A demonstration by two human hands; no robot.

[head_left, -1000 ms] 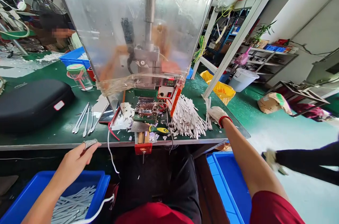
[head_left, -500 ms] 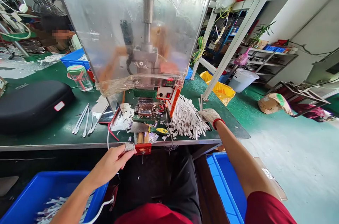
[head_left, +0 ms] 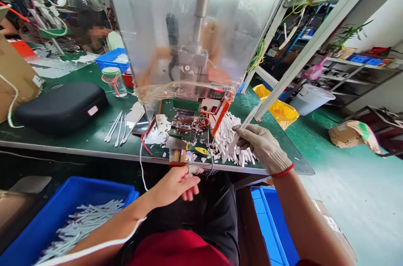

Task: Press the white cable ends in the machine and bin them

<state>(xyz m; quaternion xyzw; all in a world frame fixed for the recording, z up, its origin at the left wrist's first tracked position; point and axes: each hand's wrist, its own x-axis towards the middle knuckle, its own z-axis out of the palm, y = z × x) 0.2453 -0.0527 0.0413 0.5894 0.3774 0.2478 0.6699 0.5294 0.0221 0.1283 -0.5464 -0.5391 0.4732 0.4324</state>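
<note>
My right hand [head_left: 262, 146], in a white knit glove, pinches a long white strip [head_left: 242, 128] and holds it tilted over the pile of white strips [head_left: 228, 140] on the green bench. My bare left hand [head_left: 176, 183] sits at the bench's front edge below the red clamp, fingertips closed on a small grey piece [head_left: 193, 169]. Between the hands stands a small press [head_left: 192, 89] behind a clear plastic shield, with a die plate [head_left: 184, 125] at its base.
A black case [head_left: 63, 106], a lidded cup [head_left: 111, 80] and a few loose strips [head_left: 118, 125] lie on the bench's left. A blue bin of strips [head_left: 67, 220] sits by my left knee, another blue bin [head_left: 273, 224] at my right. A person works beyond the bench.
My right hand has lifted one strip off the pile and raised it. My left hand has travelled right along the bench edge to the front of the press. The view shifted left.
</note>
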